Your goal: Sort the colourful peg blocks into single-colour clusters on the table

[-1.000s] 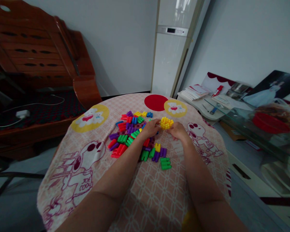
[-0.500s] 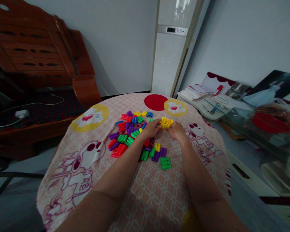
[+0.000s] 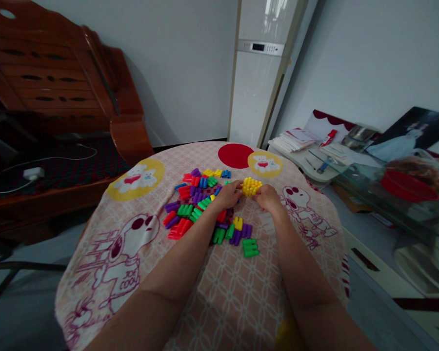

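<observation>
Both of my hands meet at a cluster of joined yellow blocks (image 3: 251,185) above the far middle of the table. My left hand (image 3: 227,194) grips its left side with curled fingers. My right hand (image 3: 268,197) pinches its right side. Just behind and under my left forearm lies a pile of loose plastic blocks (image 3: 197,195) in red, green, purple, blue and yellow. A green block (image 3: 250,247) lies apart, nearer to me.
The round table carries a pink cartoon-printed cloth (image 3: 139,243). A wooden bench (image 3: 58,112) with a charger stands left. A tall white appliance (image 3: 258,73) is behind. A low glass table (image 3: 369,170) with papers and a red bowl (image 3: 408,185) is right.
My right hand has moved in from beside the yellow cluster to close on its right side. The left hand has stayed on it.
</observation>
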Tool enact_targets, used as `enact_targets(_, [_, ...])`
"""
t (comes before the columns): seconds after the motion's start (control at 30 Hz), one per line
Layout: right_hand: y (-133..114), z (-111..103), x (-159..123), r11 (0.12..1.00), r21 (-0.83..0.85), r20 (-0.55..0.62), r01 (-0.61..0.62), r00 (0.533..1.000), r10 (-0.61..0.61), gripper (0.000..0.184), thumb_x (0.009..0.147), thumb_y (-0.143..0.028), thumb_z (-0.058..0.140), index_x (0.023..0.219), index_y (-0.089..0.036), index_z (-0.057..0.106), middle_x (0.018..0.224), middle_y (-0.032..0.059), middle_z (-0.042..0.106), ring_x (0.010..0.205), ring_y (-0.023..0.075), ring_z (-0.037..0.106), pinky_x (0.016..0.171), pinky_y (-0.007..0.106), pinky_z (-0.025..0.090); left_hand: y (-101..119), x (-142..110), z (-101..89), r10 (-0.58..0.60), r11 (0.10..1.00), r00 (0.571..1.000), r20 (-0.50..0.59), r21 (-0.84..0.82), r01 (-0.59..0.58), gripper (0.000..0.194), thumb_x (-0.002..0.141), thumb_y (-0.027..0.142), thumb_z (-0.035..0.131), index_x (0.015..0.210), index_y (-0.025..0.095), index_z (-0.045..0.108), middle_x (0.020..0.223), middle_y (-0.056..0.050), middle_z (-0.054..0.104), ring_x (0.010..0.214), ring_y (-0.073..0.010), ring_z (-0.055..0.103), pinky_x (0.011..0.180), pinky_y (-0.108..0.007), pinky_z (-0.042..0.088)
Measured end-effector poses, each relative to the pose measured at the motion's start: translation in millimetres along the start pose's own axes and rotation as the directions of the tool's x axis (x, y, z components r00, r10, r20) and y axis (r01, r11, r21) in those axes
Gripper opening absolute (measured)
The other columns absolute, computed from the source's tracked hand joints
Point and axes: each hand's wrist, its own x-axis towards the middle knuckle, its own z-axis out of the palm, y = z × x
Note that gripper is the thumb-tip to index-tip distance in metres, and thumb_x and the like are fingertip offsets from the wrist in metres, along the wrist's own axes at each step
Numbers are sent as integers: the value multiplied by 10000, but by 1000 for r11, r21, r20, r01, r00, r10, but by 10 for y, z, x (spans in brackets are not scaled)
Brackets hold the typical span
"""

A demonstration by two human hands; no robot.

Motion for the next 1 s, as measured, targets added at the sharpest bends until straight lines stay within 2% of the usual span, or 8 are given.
enact_targets(0.1, [75,-79,2,982,182,53,-42,998,32,143,807,-176,597,704,-136,689,466,37,615,410,173,612,411,211,436,24,21,-47,-48,999,998,-37,-4,48,498,850,116,504,1342,128,581,1182,-122,727,978,-200,716,939,-355,569])
enact_targets(0.2, [180,-171,14,938,344,4,-41,999,42,194,808,-180,595,621,-148,637,435,13,583,344,142,555,355,196,391,40,46,-212,-57,996,992,-113,59,64,462,828,117,519,1277,127,629,1159,-108,733,1001,-214,706,955,-362,558])
enact_targets(0.33, [278,-238,44,897,438,-113,-61,986,122,185,826,-245,604,679,-145,656,440,-5,580,317,123,515,331,191,360,-73,121,-533,-46,967,931,-362,216,132,402,854,115,484,1214,123,663,1195,-135,705,1115,-252,659,1024,-389,509])
enact_targets(0.4, [296,-234,63,880,470,-142,-76,977,161,184,844,-267,593,738,-140,673,456,-3,589,325,123,517,336,192,365,-185,193,-652,-55,941,910,-410,285,185,426,868,111,477,1265,106,632,1299,-170,649,1230,-268,599,1090,-389,453])
enact_targets(0.53, [333,-168,109,862,498,-153,-100,968,201,185,858,-268,576,760,-141,669,478,-6,596,322,110,507,342,185,374,-386,357,-701,-162,864,952,-259,428,264,491,892,178,529,1370,73,550,1412,-218,566,1358,-304,504,1145,-386,384])
enact_targets(0.7, [399,-81,157,856,513,-165,-64,971,171,178,857,-248,584,734,-136,646,490,-8,596,318,93,511,330,161,349,-441,422,-615,-150,778,984,-92,604,175,439,887,246,569,1312,142,601,1334,-182,629,1273,-302,569,1108,-412,395])
enact_targets(0.87, [387,-63,165,855,514,-150,-71,974,171,163,846,-228,576,721,-140,635,490,-11,597,320,88,505,329,153,348,-343,239,-627,-128,781,991,-33,613,121,328,832,265,642,1150,195,677,1186,-121,701,1095,-275,649,967,-360,485])
enact_targets(1.0, [364,-62,163,843,536,-168,-52,971,167,163,831,-244,563,740,-139,648,518,4,615,349,114,532,328,174,353,-252,10,-620,-97,831,995,-31,548,99,238,801,223,665,1032,189,713,1097,-110,734,1012,-271,674,886,-341,514])
